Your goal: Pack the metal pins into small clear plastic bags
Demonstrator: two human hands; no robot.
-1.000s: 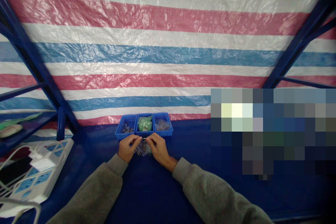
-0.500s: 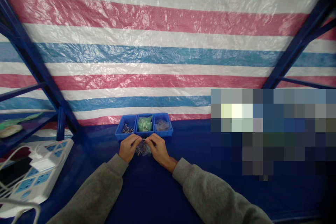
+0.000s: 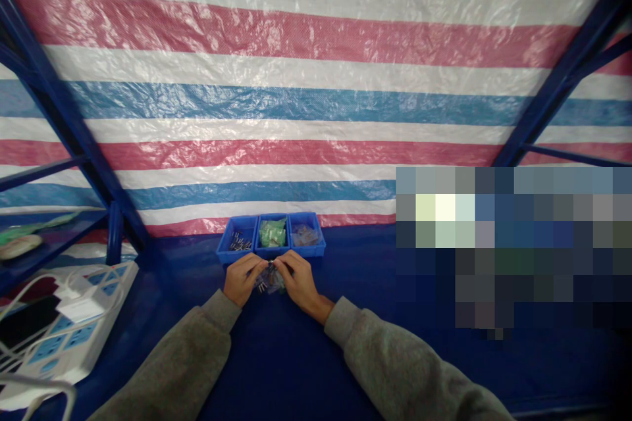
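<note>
My left hand (image 3: pixel 243 278) and my right hand (image 3: pixel 299 281) meet just in front of three blue bins, thumbs and fingers pinched together. Between the fingertips is something small and shiny, too tiny to name. Beneath the hands, clear plastic pieces (image 3: pixel 270 281) and a few small metal pins (image 3: pixel 261 288) lie on the blue table, partly hidden by the fingers. Small metal pieces (image 3: pixel 239 243) fill part of the left bin (image 3: pixel 228 255). Green packets (image 3: pixel 272 233) are in the middle bin (image 3: pixel 271 252), and clear plastic bags (image 3: pixel 305 235) in the right bin (image 3: pixel 314 251).
A white power strip (image 3: pixel 79 348) with plugs and loose cables stands on the left. Blue metal posts (image 3: pixel 74 125) frame both sides, and a striped plastic sheet (image 3: pixel 316 105) hangs behind the table (image 3: pixel 291 368). A blurred-out block covers the right side.
Both hands stay in nearly the same place and keep their pinch. Only the fingertips have shifted very slightly.
</note>
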